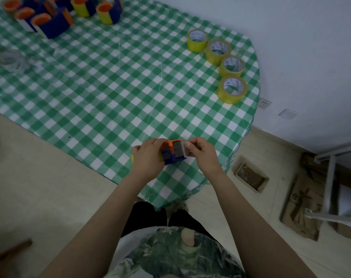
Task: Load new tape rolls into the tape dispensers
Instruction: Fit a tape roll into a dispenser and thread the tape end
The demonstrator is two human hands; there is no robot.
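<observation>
- The left hand (147,155) is curled round the body of a blue and orange plastic tape dispenser (173,151), gripping it just above the near edge of the bench (110,87), which is covered in a green and white checked cloth.
- A yellow tape roll (160,156) sits in that dispenser, mostly hidden under the left hand.
- The right hand (202,153) pinches a strip of clear tape (183,149) between thumb and forefinger at the dispenser's end, the other fingers loosely bent.
- 4 loose yellow tape rolls (232,89) stand in a row well beyond the right hand, near the bench's edge.
- A cluster of blue and orange loaded dispensers (54,21) stands far beyond the left hand.
- Crumpled clear wrapping (14,60) lies far out past the left hand.
</observation>
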